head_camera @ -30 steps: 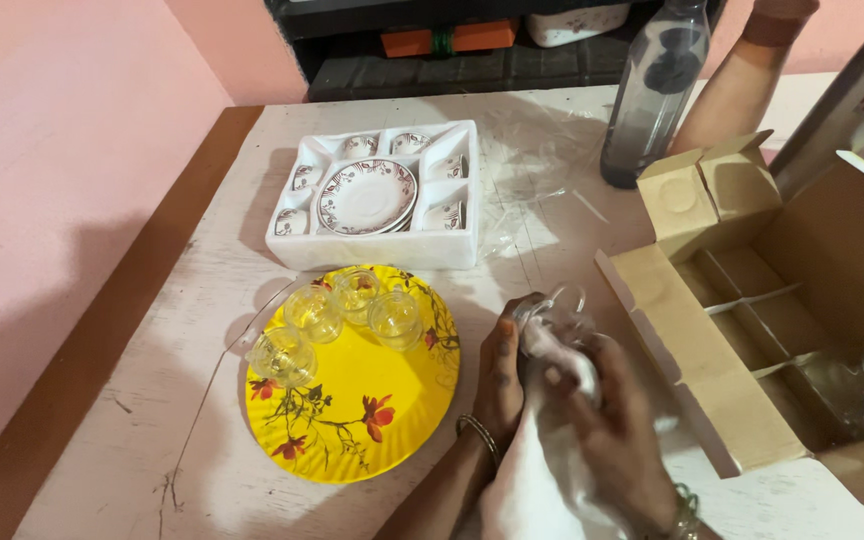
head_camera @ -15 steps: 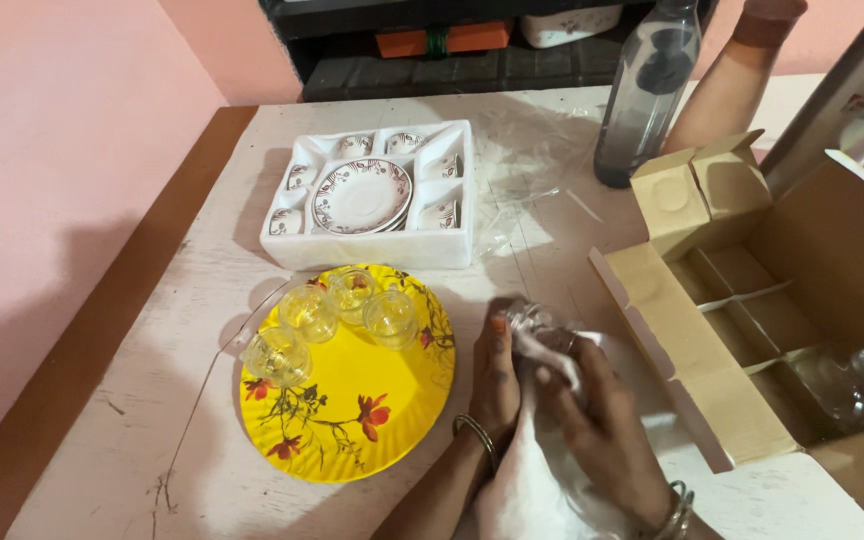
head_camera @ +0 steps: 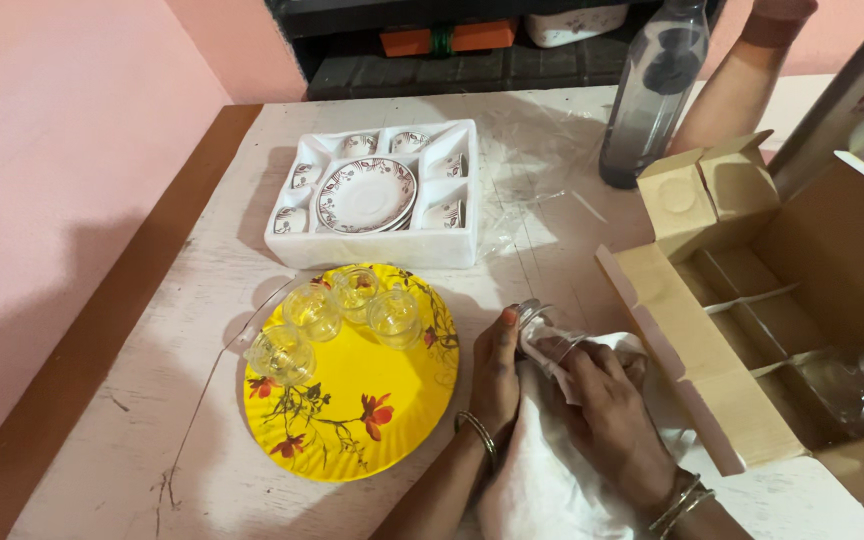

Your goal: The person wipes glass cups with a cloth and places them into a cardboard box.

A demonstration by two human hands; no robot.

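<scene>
Fingers (head_camera: 592,362) of the right hand (head_camera: 617,420) are curled and clenched over a white cloth (head_camera: 552,470), pressing a fold of it against a small clear glass cup (head_camera: 537,325), while the left hand (head_camera: 497,375) grasps the same cup from its other side, thumb up along the rim and a thin bangle at the wrist. Seen from the head camera, the cup is held between both hands just above the whitewashed wooden table (head_camera: 182,470), between a round yellow plate with red flowers (head_camera: 362,420) and an open brown cardboard box with dividers (head_camera: 742,330). Four more clear glass cups (head_camera: 337,315) stand close together on the far part of the plate. Beyond the plate sits a white foam tray (head_camera: 372,250) holding patterned white saucers and small cups. More glassware shows dimly in the near compartment of the box. At the far right stands a tall dark glass bottle (head_camera: 652,95), with another person's forearm (head_camera: 737,85) just beside it.
</scene>
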